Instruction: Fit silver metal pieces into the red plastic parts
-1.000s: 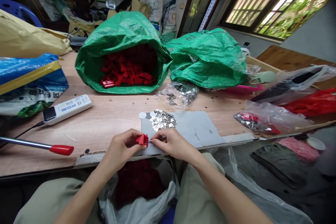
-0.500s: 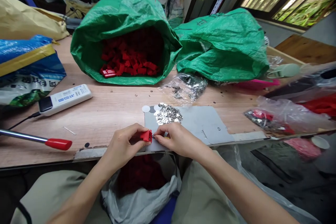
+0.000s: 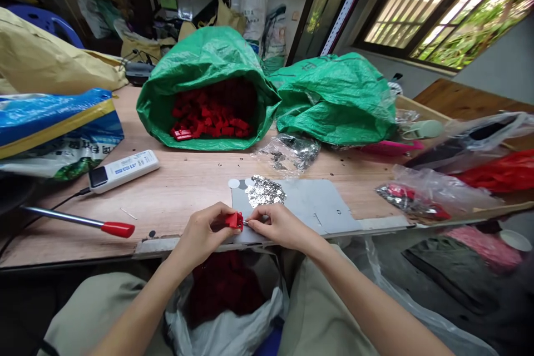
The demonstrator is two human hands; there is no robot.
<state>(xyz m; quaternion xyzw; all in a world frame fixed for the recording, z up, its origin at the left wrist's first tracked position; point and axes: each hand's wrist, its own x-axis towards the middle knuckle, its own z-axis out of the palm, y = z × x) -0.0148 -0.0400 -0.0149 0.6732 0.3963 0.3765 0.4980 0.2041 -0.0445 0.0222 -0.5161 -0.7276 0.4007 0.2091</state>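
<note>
Near the table's front edge, my left hand point(image 3: 205, 228) grips a small red plastic block point(image 3: 235, 221) between thumb and fingers. My right hand point(image 3: 275, 225) is closed in a pinch on a small shiny metal piece point(image 3: 245, 223), held against the block's right side. The exact shape of that piece is too small to make out. Both hands are over the front of a grey mat point(image 3: 304, 200). Just beyond them on the mat lies a heap of small silvery metal pieces point(image 3: 265, 191).
A green sack point(image 3: 208, 50) full of red blocks point(image 3: 208, 117) lies behind, another green sack point(image 3: 334, 100) beside it. A clear bag of metal pieces point(image 3: 292, 150) sits between. At left are a white device point(image 3: 125, 171) and a red-tipped lever point(image 3: 118, 229). An open bag point(image 3: 233, 328) hangs below.
The camera view has tilted up, showing more of the room behind. Both hands keep their hold, with the metal piece still at the red block's right side.
</note>
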